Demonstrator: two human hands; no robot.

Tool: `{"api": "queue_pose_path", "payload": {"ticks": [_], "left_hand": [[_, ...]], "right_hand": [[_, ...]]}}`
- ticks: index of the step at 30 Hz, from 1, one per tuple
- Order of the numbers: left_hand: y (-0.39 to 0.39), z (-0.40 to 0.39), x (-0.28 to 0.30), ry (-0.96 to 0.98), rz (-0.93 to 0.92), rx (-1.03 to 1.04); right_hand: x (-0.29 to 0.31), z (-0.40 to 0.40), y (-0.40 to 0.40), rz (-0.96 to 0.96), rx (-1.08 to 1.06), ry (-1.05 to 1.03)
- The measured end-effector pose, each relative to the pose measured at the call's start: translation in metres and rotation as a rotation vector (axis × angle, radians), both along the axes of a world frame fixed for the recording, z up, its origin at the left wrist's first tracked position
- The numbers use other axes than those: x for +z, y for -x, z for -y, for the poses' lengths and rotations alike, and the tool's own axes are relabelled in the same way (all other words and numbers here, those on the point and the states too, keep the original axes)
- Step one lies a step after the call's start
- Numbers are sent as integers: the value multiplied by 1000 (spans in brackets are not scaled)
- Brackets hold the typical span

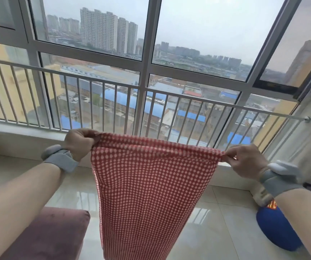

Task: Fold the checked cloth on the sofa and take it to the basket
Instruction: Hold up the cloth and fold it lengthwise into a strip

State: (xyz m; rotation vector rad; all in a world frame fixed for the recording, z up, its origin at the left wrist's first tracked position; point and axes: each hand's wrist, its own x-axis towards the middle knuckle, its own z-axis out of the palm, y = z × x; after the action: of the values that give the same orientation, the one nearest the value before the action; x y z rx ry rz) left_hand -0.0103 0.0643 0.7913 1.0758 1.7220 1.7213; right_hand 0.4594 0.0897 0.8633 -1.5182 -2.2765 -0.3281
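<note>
The red and white checked cloth [147, 188] hangs in the air in front of me, stretched at its top edge and falling past the bottom of the frame. My left hand [79, 142] grips its upper left corner in a fist. My right hand [244, 160] pinches the upper right corner between thumb and fingers. Both wrists wear grey bands. A corner of the mauve sofa [51, 235] shows at the lower left, below my left forearm. No basket is in view.
A big window with a white guard rail [151, 89] fills the wall ahead, over a low sill. Glossy white floor tiles [216, 231] lie below. A blue round cushion [274, 229] lies on the floor at the right, under my right forearm.
</note>
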Motion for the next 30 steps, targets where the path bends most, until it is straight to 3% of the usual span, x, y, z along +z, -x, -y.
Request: {"api": "queue_pose_path", "payload": {"ticks": [2,4,8,13,17,23,27,30], "left_hand": [[-10,-6,-5,98,-31,11],[-17,-12,-3,146,-19,15],[-22,-16,5,120,64,-20],[-15,-18,17,134,321,-143],[-6,-18,22,174,360,-226],[-5,-11,23,185,228,-326],[-5,-9,22,96,-84,-259],[-10,-10,15,-2,-136,-163]], "right_hand": [[-14,-3,5,120,-102,112],[-16,-9,9,108,-164,141],[-18,-8,2,-64,-211,233],[-14,-2,4,-317,-158,235],[-9,-2,0,-402,-110,209],[-4,-1,-7,-360,-56,157],[-8,4,-10,-293,-69,170],[-15,10,-11,-237,-85,156]]}}
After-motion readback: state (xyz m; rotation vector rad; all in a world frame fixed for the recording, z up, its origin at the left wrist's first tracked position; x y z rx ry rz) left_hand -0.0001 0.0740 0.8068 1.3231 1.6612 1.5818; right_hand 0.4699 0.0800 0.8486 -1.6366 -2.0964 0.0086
